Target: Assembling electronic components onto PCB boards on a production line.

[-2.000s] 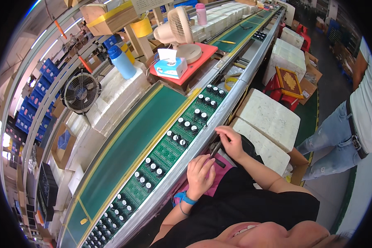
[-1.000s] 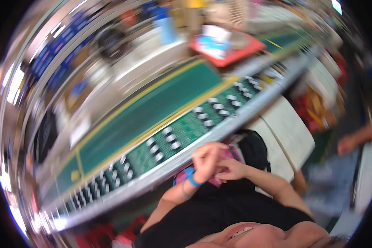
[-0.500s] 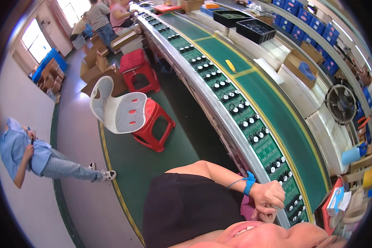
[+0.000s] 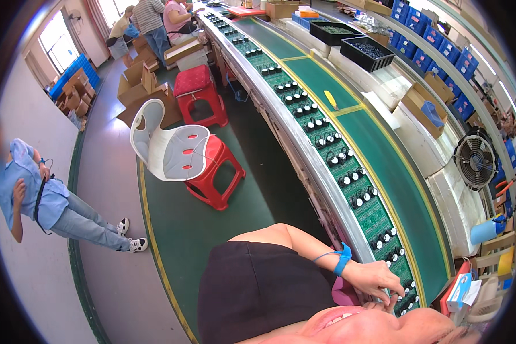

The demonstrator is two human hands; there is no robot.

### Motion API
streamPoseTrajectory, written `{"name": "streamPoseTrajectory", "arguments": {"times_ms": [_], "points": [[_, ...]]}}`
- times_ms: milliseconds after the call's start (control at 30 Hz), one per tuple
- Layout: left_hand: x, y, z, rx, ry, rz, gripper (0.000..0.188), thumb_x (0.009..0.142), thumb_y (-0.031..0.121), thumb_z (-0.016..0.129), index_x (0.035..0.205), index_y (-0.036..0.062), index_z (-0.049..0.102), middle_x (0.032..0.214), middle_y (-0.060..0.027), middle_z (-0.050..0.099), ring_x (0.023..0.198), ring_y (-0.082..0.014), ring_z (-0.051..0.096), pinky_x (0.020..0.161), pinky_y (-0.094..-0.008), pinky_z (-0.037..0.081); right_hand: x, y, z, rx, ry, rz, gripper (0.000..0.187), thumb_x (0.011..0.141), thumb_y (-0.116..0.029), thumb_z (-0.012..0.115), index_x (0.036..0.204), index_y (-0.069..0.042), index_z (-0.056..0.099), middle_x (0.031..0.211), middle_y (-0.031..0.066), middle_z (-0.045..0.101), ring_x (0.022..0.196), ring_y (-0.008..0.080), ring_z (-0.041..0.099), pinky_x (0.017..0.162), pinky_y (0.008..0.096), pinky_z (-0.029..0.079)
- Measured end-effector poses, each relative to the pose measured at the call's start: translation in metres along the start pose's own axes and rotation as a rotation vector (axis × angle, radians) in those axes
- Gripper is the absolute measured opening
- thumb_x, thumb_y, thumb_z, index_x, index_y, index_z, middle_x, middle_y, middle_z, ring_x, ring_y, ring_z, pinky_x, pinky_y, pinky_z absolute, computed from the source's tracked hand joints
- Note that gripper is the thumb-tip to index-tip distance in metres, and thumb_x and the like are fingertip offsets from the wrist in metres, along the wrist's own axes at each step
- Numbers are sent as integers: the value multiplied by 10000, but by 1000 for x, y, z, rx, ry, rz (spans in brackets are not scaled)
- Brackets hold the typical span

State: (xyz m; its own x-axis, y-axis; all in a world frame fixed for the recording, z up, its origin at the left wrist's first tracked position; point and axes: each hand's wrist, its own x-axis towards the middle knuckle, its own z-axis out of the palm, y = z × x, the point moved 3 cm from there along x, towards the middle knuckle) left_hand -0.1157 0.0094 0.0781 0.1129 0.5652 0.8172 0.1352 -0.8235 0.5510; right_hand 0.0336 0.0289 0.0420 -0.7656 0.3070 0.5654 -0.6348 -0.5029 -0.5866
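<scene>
My left hand [image 4: 378,279], with a blue strap [image 4: 343,259] round its wrist, reaches over the metal rail of the conveyor. Its fingers are bent and pinched together above the nearest green circuit boards, close to black parts with round white tops [image 4: 407,285]. Whatever lies between the fingertips is too small to make out. Just below, only some fingers of my right hand [image 4: 387,302] show; the rest is hidden by my left hand and my face. A long row of green circuit boards [image 4: 372,217] bearing such parts runs along the line's near side.
A yellow banana-shaped thing [image 4: 331,100] lies on the green belt [image 4: 384,137]. Black bins [image 4: 367,53], a fan [image 4: 475,159] and a tissue box [image 4: 460,291] stand beyond. Left are a grey seat [image 4: 180,155], red stools [image 4: 217,183] and a person in blue [image 4: 37,183]; others stand farther off.
My left hand has moved from above the rail toward the boards, its fingers now pointing down. The view has shifted slightly. The person in blue has shifted stance and moved their hands apart.
</scene>
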Motion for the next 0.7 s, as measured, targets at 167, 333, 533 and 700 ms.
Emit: {"name": "streamPoseTrajectory", "arguments": {"times_ms": [167, 333, 533, 700], "points": [[0, 2, 6, -110, -2, 62, 139, 822, 154, 636, 908, 60, 581, 719, -51, 594, 624, -243, 601, 514, -336, 461, -47, 17, -26, 141, 203, 58, 614, 880, -150, 534, 1381, 11, 217, 751, 239, 604, 449, 215, 508, 347, 280, 412], [-3, -1, 13, -148, 2, 60, 87, 833, 118, 617, 836, 44, 572, 681, -62, 585, 617, -242, 604, 512, -334, 460, -54, 23, -33, 158, 222, 132, 576, 886, -158, 544, 1359, 18, 265, 771, 229, 615, 474, 200, 537, 373, 266, 425], [-5, 1, 25, -269, -52, 18, 165, 884, 153, 582, 773, 32, 565, 631, -71, 562, 588, -248, 591, 499, -333, 445, -50, 25, -27, -58, 277, 178, 550, 888, -154, 546, 1348, 20, 301, 780, 217, 620, 484, 188, 540, 393, 257, 431], [2, 8, 25, -297, -49, 59, 239, 887, 225, 586, 727, 54, 538, 613, -70, 530, 548, -261, 551, 468, -335, 416, -43, 26, -25, -224, 327, 224, 529, 889, -150, 548, 1339, 22, 332, 789, 206, 625, 493, 178, 542, 411, 250, 435]]}}
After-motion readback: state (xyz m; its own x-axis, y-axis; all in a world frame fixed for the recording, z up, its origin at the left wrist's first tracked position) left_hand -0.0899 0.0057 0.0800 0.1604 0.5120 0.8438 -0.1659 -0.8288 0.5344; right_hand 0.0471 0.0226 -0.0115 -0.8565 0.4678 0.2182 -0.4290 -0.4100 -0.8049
